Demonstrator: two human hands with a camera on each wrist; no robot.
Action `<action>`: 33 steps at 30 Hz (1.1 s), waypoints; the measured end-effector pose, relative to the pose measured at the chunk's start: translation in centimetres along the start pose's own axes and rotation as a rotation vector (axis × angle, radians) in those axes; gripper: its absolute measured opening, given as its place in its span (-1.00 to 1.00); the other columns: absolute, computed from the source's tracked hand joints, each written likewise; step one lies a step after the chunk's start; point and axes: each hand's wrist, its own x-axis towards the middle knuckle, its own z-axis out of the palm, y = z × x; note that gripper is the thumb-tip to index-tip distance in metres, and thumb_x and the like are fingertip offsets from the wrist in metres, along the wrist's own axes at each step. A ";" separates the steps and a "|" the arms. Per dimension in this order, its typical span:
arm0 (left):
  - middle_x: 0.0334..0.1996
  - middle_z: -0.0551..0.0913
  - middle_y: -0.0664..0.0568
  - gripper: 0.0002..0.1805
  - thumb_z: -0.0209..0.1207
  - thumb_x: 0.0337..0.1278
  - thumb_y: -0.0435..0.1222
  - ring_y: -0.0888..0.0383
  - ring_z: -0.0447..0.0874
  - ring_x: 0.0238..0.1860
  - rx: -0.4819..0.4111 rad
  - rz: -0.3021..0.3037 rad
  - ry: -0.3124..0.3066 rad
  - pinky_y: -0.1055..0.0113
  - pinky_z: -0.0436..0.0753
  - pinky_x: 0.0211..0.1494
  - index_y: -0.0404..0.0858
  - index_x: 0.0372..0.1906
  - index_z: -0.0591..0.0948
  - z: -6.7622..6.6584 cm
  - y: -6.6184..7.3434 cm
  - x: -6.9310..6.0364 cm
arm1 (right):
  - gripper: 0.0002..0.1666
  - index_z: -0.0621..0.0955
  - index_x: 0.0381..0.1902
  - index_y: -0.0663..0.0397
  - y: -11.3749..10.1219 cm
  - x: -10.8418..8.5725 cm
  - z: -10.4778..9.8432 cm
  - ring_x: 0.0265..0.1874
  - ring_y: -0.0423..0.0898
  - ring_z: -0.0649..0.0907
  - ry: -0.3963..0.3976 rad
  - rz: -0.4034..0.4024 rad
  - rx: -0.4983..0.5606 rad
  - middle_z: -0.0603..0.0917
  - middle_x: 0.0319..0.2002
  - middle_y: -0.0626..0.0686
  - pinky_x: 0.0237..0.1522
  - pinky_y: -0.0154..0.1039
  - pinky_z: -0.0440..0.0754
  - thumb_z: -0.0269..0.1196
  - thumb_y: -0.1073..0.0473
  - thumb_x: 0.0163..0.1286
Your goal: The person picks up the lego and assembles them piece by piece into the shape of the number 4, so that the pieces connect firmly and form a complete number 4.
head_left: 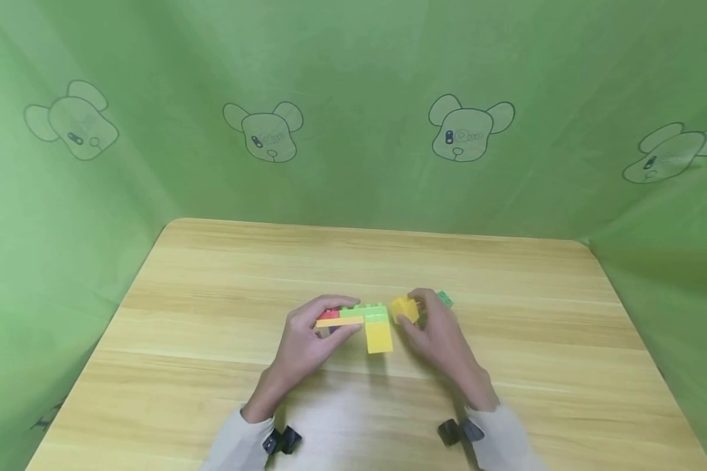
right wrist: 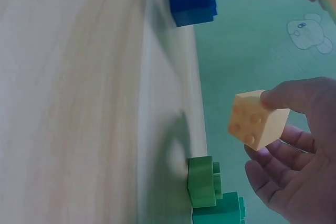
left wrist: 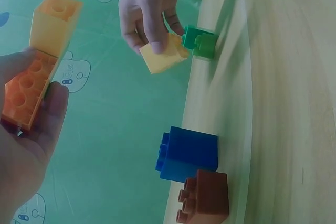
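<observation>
Above the surface (head_left: 224,288), left fingers (head_left: 328,300) clamp a brick build (head_left: 362,313) whose yellow end (head_left: 379,336) juts beyond them, so right fingers (head_left: 411,330), pinching a yellow brick (head_left: 404,308), could bump it loose.

Head view, lower centre: two hands (head_left: 303,343), one multicoloured plastic-block assembly (head_left: 380,336), one loose yellow plastic block (head_left: 404,309); top: four animal-head outlines (head_left: 271,137). Left wrist view, upper centre: two green plastic blocks (left wrist: 205,46); lower centre: one blue plastic block (left wrist: 190,153), one brown plastic block (left wrist: 212,199).
</observation>
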 end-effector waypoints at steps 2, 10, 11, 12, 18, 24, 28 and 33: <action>-0.05 0.78 -0.13 -0.61 0.47 0.05 -0.53 0.05 0.77 -0.11 -0.004 0.003 0.010 0.26 0.80 -0.14 -0.34 0.03 0.70 0.0 -0.1 0.0 | -0.33 0.46 0.30 0.36 0.0 -0.3 -0.1 -0.11 0.13 0.64 0.012 0.006 0.028 0.65 -0.02 0.26 -0.11 0.02 0.70 0.45 0.31 0.30; -0.07 0.78 -0.11 -0.62 0.48 0.05 -0.52 0.11 0.74 -0.21 0.008 -0.013 0.042 0.31 0.77 -0.37 -0.32 0.02 0.71 -0.1 -0.2 0.1 | -0.32 0.50 0.35 0.32 -0.6 -1.5 -0.6 -0.13 0.10 0.67 0.011 0.059 0.152 0.63 -0.10 0.17 0.02 0.09 0.73 0.44 0.37 0.29; -0.06 0.78 -0.11 -0.62 0.48 0.05 -0.51 0.10 0.74 -0.20 0.009 -0.016 0.043 0.26 0.79 -0.30 -0.33 0.02 0.70 -0.1 -0.2 0.1 | -0.35 0.51 0.34 0.31 -0.8 -1.6 -0.7 -0.11 0.11 0.68 0.004 0.082 0.174 0.64 -0.06 0.19 0.05 0.11 0.72 0.43 0.36 0.31; -0.05 0.78 -0.11 -0.62 0.48 0.05 -0.51 0.09 0.75 -0.18 0.008 -0.022 0.045 0.23 0.80 -0.24 -0.33 0.02 0.70 -0.1 -0.2 0.1 | -0.38 0.52 0.32 0.31 -0.9 -1.8 -0.8 -0.07 0.14 0.70 -0.004 0.103 0.192 0.65 -0.01 0.23 0.08 0.12 0.72 0.43 0.34 0.33; -0.02 0.77 -0.12 -0.61 0.48 0.05 -0.50 0.05 0.75 -0.13 0.022 -0.033 0.060 0.28 0.79 -0.11 -0.36 0.03 0.68 -0.1 -0.1 0.3 | -0.43 0.47 0.26 0.32 -1.4 -2.3 -1.3 0.07 0.22 0.71 -0.057 0.238 0.274 0.68 0.11 0.30 0.20 0.12 0.65 0.42 0.26 0.38; 0.01 0.77 -0.10 -0.60 0.47 0.07 -0.50 0.01 0.75 -0.07 0.053 -0.028 0.085 0.28 0.76 -0.06 -0.34 0.04 0.66 -0.1 -0.1 0.5 | -0.25 0.36 0.45 0.19 -1.8 -2.8 -1.6 0.08 0.16 0.70 -0.099 0.296 0.398 0.65 0.13 0.27 0.16 -0.05 0.69 0.42 0.20 0.41; 0.02 0.77 -0.10 -0.61 0.46 0.08 -0.51 -0.03 0.75 -0.03 0.046 -0.037 0.094 0.25 0.76 -0.01 -0.33 0.04 0.66 0.0 -0.1 0.5 | -0.31 0.42 0.45 0.15 -2.0 -3.3 -1.7 0.09 0.20 0.70 -0.111 0.267 0.454 0.63 0.17 0.31 0.09 -0.13 0.73 0.38 0.15 0.45; 0.04 0.76 -0.11 -0.62 0.44 0.11 -0.51 -0.06 0.74 0.03 0.032 -0.056 0.101 0.24 0.76 0.03 -0.34 0.05 0.64 0.0 0.1 0.5 | -0.39 0.46 0.38 0.25 -2.5 -3.8 -2.0 0.13 0.21 0.69 -0.127 0.217 0.583 0.61 0.20 0.30 0.04 -0.24 0.73 0.35 0.20 0.47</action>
